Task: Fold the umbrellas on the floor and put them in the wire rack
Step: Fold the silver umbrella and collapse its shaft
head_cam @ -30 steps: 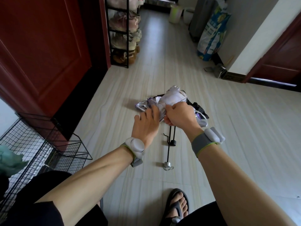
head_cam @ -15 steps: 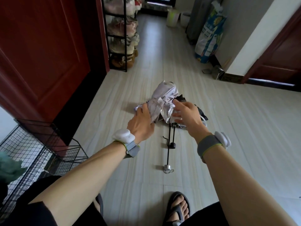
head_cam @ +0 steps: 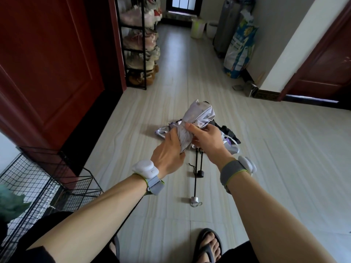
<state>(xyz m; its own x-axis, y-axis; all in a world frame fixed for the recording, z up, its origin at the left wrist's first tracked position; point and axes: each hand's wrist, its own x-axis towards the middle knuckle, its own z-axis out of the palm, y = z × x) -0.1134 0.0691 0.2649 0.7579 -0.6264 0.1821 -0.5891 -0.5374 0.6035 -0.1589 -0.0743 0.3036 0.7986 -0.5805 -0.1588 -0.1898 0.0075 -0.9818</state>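
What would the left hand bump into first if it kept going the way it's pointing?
The left hand grips the silver umbrella, so it meets that first. Just beyond, it would probably meet the right hand, though depth is unclear.

I am watching the pale plank floor [head_cam: 284, 149] carrying a heap of umbrellas [head_cam: 232, 147] at its centre, their black shafts [head_cam: 195, 179] pointing toward 6 o'clock. The wire rack [head_cam: 28, 179] is standing at 8 o'clock, a shoe rack [head_cam: 140, 44] at 11, and a printed sack [head_cam: 240, 48] is leaning at 1.

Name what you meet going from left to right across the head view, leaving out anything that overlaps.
wire rack → left hand → right hand → dark door. Both hands grip the umbrella, so it is left out.
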